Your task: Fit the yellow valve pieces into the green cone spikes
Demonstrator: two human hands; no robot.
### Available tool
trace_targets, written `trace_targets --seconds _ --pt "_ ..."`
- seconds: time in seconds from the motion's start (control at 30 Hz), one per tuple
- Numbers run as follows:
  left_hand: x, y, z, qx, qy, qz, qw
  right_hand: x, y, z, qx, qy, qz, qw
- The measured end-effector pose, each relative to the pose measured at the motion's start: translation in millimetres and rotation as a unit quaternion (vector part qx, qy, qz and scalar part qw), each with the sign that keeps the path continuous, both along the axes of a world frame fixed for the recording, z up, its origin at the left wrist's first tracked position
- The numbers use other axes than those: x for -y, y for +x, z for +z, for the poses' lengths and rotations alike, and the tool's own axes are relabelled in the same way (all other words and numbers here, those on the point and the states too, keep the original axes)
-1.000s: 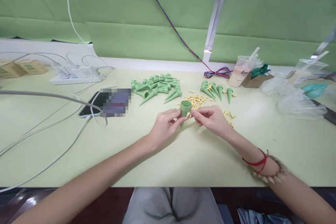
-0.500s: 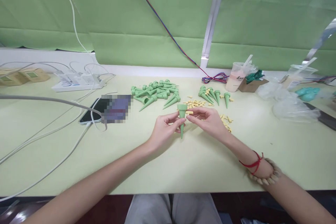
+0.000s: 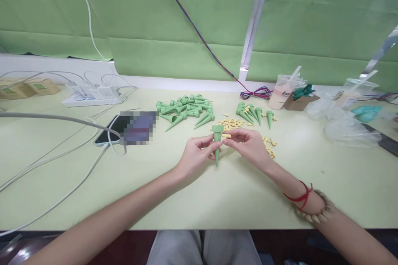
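My left hand (image 3: 195,155) pinches a green plastic cone (image 3: 217,140) and holds it upright, wide end up, tip pointing down just above the table (image 3: 186,198). My right hand (image 3: 247,145) holds a small yellow peg (image 3: 226,136) against the side of the cone's upper part. Just behind my hands lies a scatter of yellow pegs (image 3: 231,123). A pile of green cones (image 3: 185,109) lies further back on the left, and a smaller group of green cones (image 3: 253,112) stands at the back right.
A phone (image 3: 116,129) on a cable lies to the left, with white cables (image 3: 62,149) and a power strip (image 3: 93,96) behind it. At the back right stand a drink cup (image 3: 281,90), a small cardboard box (image 3: 300,100) and clear plastic bags (image 3: 348,126).
The cone has been turned from tilted, with its open end toward me, to upright. My right hand has brought a yellow peg to its upper side. Both hands have sunk slightly.
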State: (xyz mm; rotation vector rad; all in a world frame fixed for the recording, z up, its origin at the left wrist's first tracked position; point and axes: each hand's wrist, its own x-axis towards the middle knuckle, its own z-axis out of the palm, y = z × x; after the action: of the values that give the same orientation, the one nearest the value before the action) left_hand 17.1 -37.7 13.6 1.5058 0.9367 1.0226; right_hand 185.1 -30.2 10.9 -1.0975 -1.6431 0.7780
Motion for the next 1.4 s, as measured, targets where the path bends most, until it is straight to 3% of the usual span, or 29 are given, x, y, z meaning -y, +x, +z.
trace_targets --seconds 0.1,0.2,0.33,0.43,0.57,0.63,0.7,0.8,0.87,0.93,1.03,1.13,1.27,1.4 --pt "-2 -1 -1.3 0.023 -0.037 -0.016 0.999 -3 6 0.8 0.118 0.132 -0.004 0.984" --pt "-4 -2 -1.7 0.036 -0.066 -0.023 0.997 -7 13 0.2 0.266 0.259 0.002 0.929" --pt "-3 -3 0.4 0.023 -0.058 -0.039 0.997 -10 16 -3.4 0.360 0.319 0.015 0.877" --pt "-2 -4 2.0 0.012 -0.048 -0.045 0.998 -8 12 -6.9 0.366 0.312 0.026 0.876" --pt "-2 -4 0.8 0.003 -0.033 -0.057 0.998 -2 5 -7.0 0.263 0.224 0.025 0.938" --pt "-1 -3 -0.4 -0.004 -0.021 -0.062 0.998 1 3 -3.9 0.186 0.135 0.025 0.973" --pt "0 -2 -0.9 -0.015 0.000 -0.058 0.998 3 1 0.5 0.098 0.007 0.066 0.993" --pt "2 -1 0.6 -0.019 0.037 -0.047 0.998 4 -1 7.0 -0.049 -0.182 0.173 0.967" --pt "4 0 2.4 -0.006 0.035 -0.056 0.998 4 -2 10.1 -0.089 -0.226 0.202 0.949" --pt "4 1 3.8 0.014 0.008 -0.062 0.998 5 -1 11.7 -0.045 -0.183 0.174 0.967" --pt "2 1 4.2 0.040 -0.028 -0.044 0.998 5 2 10.7 0.078 -0.011 0.045 0.996" --pt "-1 0 3.1 0.052 -0.047 -0.028 0.997 2 6 7.4 0.121 0.125 -0.020 0.985" --pt "-4 -1 0.5 0.062 -0.070 -0.035 0.995 -4 11 4.1 0.161 0.237 0.001 0.958" --pt "-3 -2 -0.7 0.065 -0.068 -0.051 0.994 -9 17 2.3 0.213 0.304 -0.005 0.928"
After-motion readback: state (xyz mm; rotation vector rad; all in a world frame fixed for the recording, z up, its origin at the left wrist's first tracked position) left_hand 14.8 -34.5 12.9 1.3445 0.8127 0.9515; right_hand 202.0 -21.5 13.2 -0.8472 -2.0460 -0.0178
